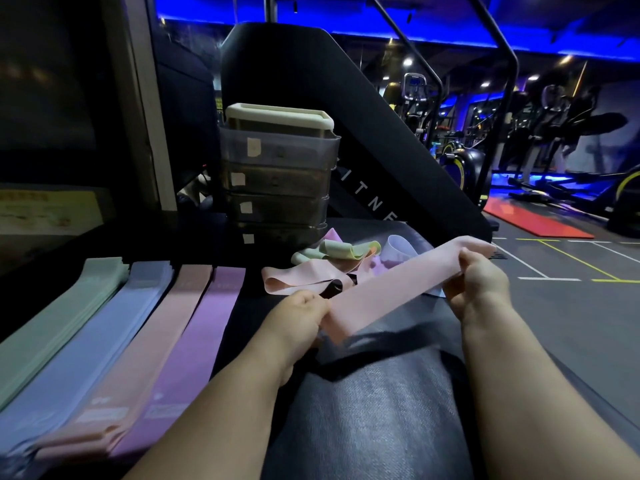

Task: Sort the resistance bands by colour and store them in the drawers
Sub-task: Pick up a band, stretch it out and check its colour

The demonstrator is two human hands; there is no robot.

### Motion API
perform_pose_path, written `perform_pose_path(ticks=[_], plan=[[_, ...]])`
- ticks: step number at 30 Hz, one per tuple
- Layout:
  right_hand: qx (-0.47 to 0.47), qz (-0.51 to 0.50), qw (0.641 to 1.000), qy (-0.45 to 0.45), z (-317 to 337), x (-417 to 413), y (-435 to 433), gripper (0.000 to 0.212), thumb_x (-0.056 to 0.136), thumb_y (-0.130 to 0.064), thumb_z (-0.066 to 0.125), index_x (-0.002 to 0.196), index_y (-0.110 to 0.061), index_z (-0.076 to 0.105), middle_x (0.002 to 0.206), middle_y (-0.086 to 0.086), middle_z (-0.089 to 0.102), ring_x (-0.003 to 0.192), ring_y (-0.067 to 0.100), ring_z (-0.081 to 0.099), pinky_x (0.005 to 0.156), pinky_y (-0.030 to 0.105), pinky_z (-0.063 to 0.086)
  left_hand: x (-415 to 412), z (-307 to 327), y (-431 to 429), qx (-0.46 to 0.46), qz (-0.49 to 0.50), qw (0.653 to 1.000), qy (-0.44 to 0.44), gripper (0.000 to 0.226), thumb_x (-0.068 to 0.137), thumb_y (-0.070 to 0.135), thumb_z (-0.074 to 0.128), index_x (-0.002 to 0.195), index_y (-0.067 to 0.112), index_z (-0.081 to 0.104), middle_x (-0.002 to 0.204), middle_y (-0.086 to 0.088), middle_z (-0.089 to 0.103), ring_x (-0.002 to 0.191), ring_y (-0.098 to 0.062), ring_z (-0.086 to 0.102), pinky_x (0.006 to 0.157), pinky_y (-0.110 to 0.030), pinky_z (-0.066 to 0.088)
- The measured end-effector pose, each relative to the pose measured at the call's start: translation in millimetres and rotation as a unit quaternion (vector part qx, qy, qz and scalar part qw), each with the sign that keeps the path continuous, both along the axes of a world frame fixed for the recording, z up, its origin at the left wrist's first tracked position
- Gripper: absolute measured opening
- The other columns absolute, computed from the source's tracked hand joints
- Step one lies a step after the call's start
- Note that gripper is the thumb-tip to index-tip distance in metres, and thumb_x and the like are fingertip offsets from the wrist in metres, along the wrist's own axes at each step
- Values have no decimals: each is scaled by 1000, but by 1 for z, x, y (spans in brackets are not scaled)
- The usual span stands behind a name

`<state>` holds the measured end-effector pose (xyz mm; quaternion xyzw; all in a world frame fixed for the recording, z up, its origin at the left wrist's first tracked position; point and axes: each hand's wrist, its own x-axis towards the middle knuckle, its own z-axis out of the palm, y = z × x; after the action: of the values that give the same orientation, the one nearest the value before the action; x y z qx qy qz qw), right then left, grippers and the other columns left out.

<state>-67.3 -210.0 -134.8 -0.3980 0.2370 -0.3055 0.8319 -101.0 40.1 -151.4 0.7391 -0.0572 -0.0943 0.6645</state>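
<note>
A pink resistance band [398, 285] is stretched flat between my hands above the dark padded bench [381, 393]. My left hand [301, 315] pinches its near end and my right hand [481, 282] grips its far end. On the left lie four sorted stacks: green [69, 313], blue [114, 327], pink [162, 327] and purple [204, 327]. A loose pile of unsorted bands [332, 261], pink, green, purple and white, lies in front of a smoky plastic drawer unit [277, 181] with paper labels.
A large black gym machine [346, 109] rises behind the drawers. Right of the bench the grey floor [571, 306] has white and yellow lines, a red mat [533, 223] and exercise bikes. A dark wall with a poster stands at left.
</note>
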Motion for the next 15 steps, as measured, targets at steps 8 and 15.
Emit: perform_pose_path(ticks=[8,15], plan=[[-7,1,1000,24,1,0,-7,12,93,-9,53,103,-12,60,90,7,65,70,15,64,70,30,57,8,-10,1,103,28,994,-33,19,80,4,52,89,20,48,72,-4,60,69,-22,55,66,-30,45],[-39,-17,997,64,2,0,-8,14,90,-7,46,83,-13,57,82,4,62,66,16,61,68,31,53,13,-11,7,128,88,985,-70,36,60,29,68,94,19,60,83,0,74,86,-23,71,85,-44,56]])
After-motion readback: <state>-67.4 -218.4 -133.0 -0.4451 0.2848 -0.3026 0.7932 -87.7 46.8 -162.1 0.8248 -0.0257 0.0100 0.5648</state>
